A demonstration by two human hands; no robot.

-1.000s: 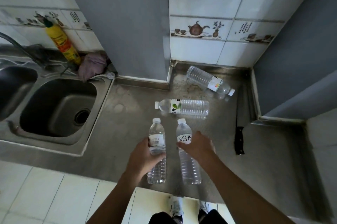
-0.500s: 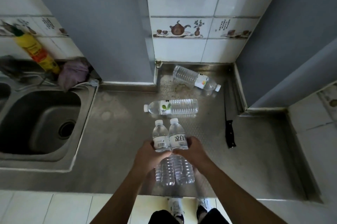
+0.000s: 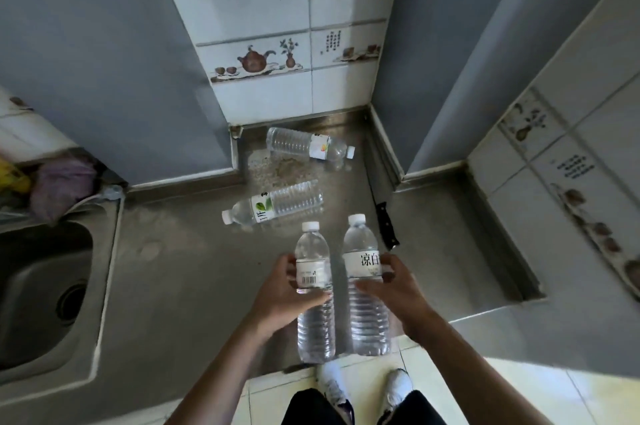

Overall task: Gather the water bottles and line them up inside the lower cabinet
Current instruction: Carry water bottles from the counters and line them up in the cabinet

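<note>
Both bottles have parted since a moment ago: left hand (image 3: 284, 296) has its grip wrapped round the barcode bottle (image 3: 313, 289), right hand (image 3: 391, 286) round the white-label bottle (image 3: 365, 282), upright over the desk's (image 3: 180, 286) front edge; two other bottles (image 3: 277, 205) lie toward the back corner.
</note>
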